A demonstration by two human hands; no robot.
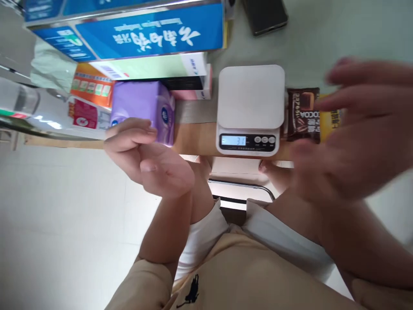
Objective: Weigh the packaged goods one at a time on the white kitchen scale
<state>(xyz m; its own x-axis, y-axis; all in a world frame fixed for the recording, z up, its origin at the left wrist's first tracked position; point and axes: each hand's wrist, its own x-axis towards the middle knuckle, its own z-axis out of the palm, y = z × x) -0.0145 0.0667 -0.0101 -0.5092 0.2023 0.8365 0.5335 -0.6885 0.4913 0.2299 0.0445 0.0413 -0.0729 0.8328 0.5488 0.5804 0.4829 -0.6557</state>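
Our left hand point(146, 157) hangs loosely curled and empty, a purple pack point(143, 107) just beyond its fingers. Our right hand point(351, 133), blurred, spreads open over a cocoa packet point(303, 114) beside the scale point(250, 107).

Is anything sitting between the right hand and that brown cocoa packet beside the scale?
Nothing visible does. The right hand, blurred and open, hovers right at the brown cocoa packet, its fingers overlapping the packet's edge in view. The white scale sits on the packet's other side, its platform bare.
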